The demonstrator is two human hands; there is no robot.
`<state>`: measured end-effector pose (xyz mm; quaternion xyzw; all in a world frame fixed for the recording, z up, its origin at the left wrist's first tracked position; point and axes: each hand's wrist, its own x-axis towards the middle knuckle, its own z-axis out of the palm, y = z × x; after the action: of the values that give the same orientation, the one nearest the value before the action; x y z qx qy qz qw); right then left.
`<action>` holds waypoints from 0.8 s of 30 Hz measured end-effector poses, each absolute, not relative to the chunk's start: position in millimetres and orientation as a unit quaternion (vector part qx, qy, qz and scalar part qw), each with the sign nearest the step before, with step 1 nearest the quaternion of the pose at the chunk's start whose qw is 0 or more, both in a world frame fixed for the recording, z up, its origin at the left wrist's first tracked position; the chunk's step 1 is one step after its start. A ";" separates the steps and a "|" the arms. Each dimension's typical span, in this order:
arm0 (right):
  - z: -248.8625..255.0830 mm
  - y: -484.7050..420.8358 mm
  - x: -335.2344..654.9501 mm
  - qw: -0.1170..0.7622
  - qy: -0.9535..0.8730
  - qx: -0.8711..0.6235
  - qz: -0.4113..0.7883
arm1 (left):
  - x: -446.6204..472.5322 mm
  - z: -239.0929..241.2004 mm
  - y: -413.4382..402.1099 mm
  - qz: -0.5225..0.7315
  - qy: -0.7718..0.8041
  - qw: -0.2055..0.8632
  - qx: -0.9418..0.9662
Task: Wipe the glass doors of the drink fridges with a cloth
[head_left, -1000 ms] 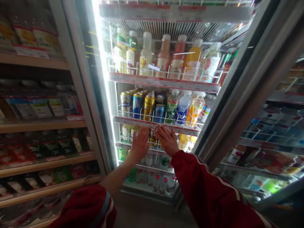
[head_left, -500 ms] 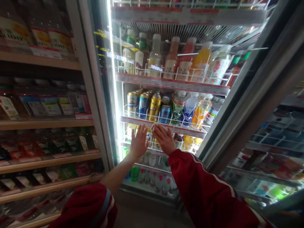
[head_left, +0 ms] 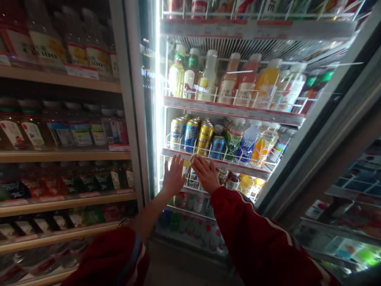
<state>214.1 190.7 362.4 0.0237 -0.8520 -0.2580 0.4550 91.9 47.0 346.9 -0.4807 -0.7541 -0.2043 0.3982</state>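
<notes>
My right hand (head_left: 206,174) presses a pale crumpled cloth (head_left: 195,158) against the glass door of a lit drinks cooler, fingers laid over it. Most of the cloth is hidden under the fingers; a bit shows at the fingertips. Beside it on the left, my left hand (head_left: 174,176) rests flat with fingers outstretched, holding nothing, apparently touching the glass. Both hands overlap the shelf edge (head_left: 238,167) in view. Behind the glass, just above the hands, stand a gold can (head_left: 205,138), a blue can (head_left: 190,136) and several soda bottles (head_left: 248,143).
Wooden shelves (head_left: 68,155) with several bottles run along the left. The cooler's metal door frame (head_left: 324,115) slants down the right side. Juice bottles (head_left: 247,85) fill the shelf above the cans. Another glass-fronted cooler section (head_left: 351,190) lies at far right.
The cooler and shelves have shifted rightward in view, while both hands keep nearly the same place in the picture. Against the shelves, the hands now appear farther left. The cloth stays under my right hand.
</notes>
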 end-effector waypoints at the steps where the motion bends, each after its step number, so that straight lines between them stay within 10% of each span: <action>1: 360.3 188.7 211.9 0.450 -0.857 0.029 -0.250 | 88.2 346.9 44.2 -0.201 -0.757 0.396 -0.479; 24: 369.6 151.0 152.6 0.476 -0.854 -0.007 -0.209 | 31.2 335.0 7.1 -0.219 -0.747 0.396 -0.488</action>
<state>152.6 151.0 369.6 -0.0069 -0.8542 -0.2085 0.4763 31.2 7.1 335.0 -0.4877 -0.7467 -0.2189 0.3957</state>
